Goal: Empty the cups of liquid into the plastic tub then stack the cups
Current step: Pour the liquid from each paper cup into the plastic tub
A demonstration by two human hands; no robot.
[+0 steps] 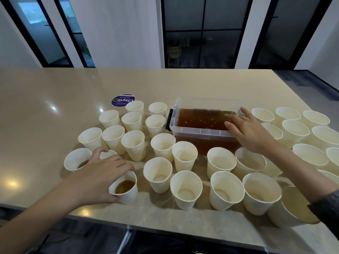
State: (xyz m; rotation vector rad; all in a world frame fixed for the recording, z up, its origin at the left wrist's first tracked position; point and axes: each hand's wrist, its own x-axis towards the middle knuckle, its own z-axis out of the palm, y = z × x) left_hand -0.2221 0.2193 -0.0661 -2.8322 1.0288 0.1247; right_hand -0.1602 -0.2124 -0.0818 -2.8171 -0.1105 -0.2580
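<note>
1. At the near left, the left hand (102, 171) curls its fingers round the rim of a paper cup (125, 189) holding brown liquid.
2. Empty white cups (185, 189) stand upright across the beige table (45, 99).
3. Right of centre, the clear plastic tub (203, 125) sits filled with brown liquid.
4. The right hand (247, 131) rests with straight fingers on the tub's near right rim, gripping nothing.
5. More cups (295, 129) crowd the far right.
</note>
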